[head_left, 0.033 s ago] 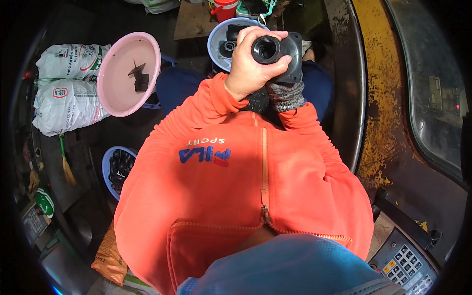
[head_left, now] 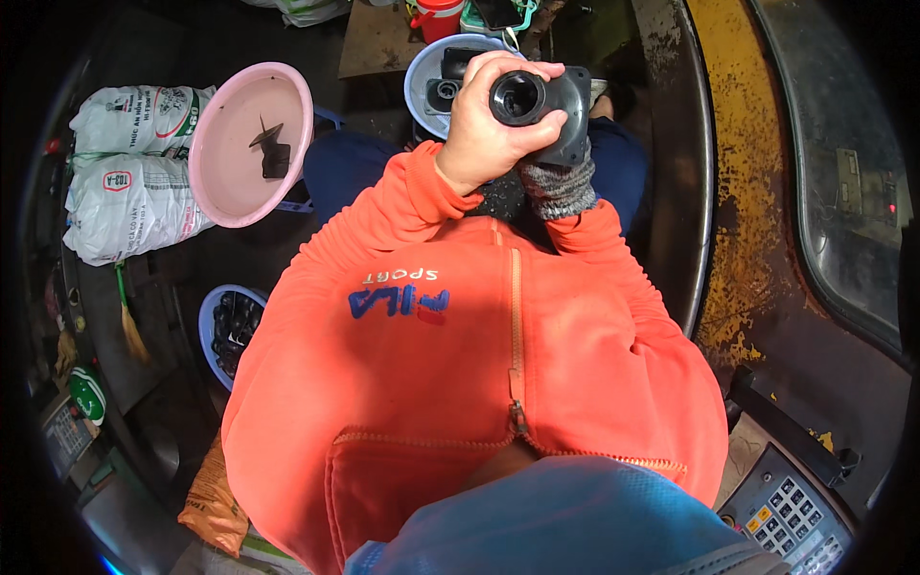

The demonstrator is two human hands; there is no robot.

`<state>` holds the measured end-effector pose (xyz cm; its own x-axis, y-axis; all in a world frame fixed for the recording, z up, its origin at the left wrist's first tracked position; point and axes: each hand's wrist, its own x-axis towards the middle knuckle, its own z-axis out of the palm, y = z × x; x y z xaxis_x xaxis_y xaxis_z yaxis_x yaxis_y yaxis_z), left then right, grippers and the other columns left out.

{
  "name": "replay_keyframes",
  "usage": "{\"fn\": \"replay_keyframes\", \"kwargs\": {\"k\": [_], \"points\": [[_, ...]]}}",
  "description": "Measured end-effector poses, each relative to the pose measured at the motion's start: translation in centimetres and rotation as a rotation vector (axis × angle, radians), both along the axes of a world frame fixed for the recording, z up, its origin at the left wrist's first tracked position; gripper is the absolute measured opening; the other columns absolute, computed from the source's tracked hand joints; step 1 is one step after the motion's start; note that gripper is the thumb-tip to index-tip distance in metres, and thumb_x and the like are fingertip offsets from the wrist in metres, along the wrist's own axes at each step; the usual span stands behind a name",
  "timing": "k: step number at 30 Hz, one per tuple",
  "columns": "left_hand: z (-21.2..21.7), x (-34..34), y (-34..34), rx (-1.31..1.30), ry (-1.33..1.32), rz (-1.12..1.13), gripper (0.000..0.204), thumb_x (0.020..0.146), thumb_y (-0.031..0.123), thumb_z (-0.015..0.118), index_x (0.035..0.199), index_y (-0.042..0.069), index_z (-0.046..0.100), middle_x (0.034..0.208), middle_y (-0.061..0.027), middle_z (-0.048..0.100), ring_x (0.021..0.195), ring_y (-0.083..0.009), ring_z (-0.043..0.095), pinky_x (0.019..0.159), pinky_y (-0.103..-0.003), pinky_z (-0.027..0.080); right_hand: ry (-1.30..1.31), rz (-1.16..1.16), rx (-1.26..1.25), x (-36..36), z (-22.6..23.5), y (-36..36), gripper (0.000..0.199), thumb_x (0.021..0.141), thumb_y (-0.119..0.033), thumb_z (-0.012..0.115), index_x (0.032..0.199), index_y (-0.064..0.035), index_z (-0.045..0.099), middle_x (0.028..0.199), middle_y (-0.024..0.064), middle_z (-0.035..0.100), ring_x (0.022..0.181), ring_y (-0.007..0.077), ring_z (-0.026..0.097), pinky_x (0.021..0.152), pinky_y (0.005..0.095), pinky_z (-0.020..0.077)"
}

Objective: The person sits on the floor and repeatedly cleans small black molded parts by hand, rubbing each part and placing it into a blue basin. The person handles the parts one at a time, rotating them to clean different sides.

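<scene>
In my bare left hand (head_left: 479, 129) is a black plastic fitting (head_left: 567, 115) with a round open neck and a flat, rounded-corner side. Fingers and thumb wrap round the neck, whose opening faces up toward me. Close beneath the fitting is my right hand (head_left: 559, 189), in a grey knit glove. Only its wrist and cuff show; the fitting hides the fingers. Just beyond my left hand, a light blue basin (head_left: 419, 72) holds more black plastic parts (head_left: 444, 94).
A pink basin (head_left: 213, 144) with a dark piece inside stands at left, beside white printed sacks (head_left: 134, 206). Lower left is a blue tub (head_left: 208, 331) of black pieces. A worn yellow machine frame (head_left: 733, 192) rises at right, with a keypad panel (head_left: 791, 513) below.
The fitting has tilted slightly in my hands, with its flat side turning a little away. Everything else looks the same.
</scene>
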<state>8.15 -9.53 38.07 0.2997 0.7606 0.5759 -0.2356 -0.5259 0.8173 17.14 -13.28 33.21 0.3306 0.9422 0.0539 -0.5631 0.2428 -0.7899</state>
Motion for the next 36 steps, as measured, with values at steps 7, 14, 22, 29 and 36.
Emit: {"fn": "replay_keyframes", "kwargs": {"k": [7, 14, 22, 29, 36], "points": [[0.9, -1.2, 1.6, 0.032, 0.007, -0.352, 0.034, 0.067, 0.002, 0.069, 0.098, 0.006, 0.055, 0.108, -0.0137, 0.064, 0.110, -0.0208, 0.052, 0.099, -0.036, 0.035, -0.882, 0.288, -0.013, 2.7, 3.8, -1.8, 0.052, 0.089, -0.017, 0.053, 0.134, -0.0052, 0.030, 0.129, 0.0074, 0.041, 0.126, 0.0157, 0.037, 0.103, 0.0286, 0.0342], [0.8, -2.4, 2.7, -0.077, -0.005, -0.697, 0.031, 0.064, 0.001, 0.072, 0.091, 0.005, 0.059, 0.105, -0.0099, 0.061, 0.103, -0.0206, 0.059, 0.094, -0.032, 0.041, -0.765, 0.403, -0.222, 1.9, 5.2, -1.8, 0.047, 0.084, -0.011, 0.056, 0.127, -0.0050, 0.039, 0.122, 0.0070, 0.047, 0.117, 0.0140, 0.046, 0.096, 0.0274, 0.0398], [0.5, 0.9, -1.8, -0.194, -0.176, 0.019, 0.039, 0.063, 0.010, 0.076, 0.095, 0.007, 0.055, 0.104, -0.0033, 0.066, 0.104, -0.0203, 0.049, 0.097, -0.035, 0.036, -0.374, 0.013, -0.025, 0.5, 1.9, -1.8, 0.043, 0.088, -0.010, 0.054, 0.127, -0.0033, 0.040, 0.121, 0.0066, 0.049, 0.114, 0.0165, 0.048, 0.096, 0.0288, 0.0406], [0.8, -0.6, -0.3, -0.088, -0.050, -0.088, 0.034, 0.072, 0.000, 0.070, 0.101, 0.005, 0.052, 0.110, -0.0111, 0.062, 0.107, -0.0184, 0.054, 0.096, -0.033, 0.039, -0.644, 0.272, 0.018, 1.9, 3.2, -1.1, 0.046, 0.089, -0.011, 0.054, 0.130, -0.0051, 0.036, 0.125, 0.0057, 0.044, 0.117, 0.0152, 0.045, 0.097, 0.0288, 0.0380], [1.6, -1.6, 1.3, -0.094, -0.074, -0.434, 0.035, 0.063, 0.002, 0.073, 0.093, 0.005, 0.057, 0.100, -0.0074, 0.067, 0.102, -0.0186, 0.057, 0.093, -0.032, 0.042, -1.057, 0.386, 0.034, 2.4, 6.3, -2.0, 0.048, 0.084, -0.011, 0.059, 0.127, -0.0041, 0.040, 0.125, 0.0066, 0.046, 0.117, 0.0152, 0.045, 0.096, 0.0285, 0.0400]]}}
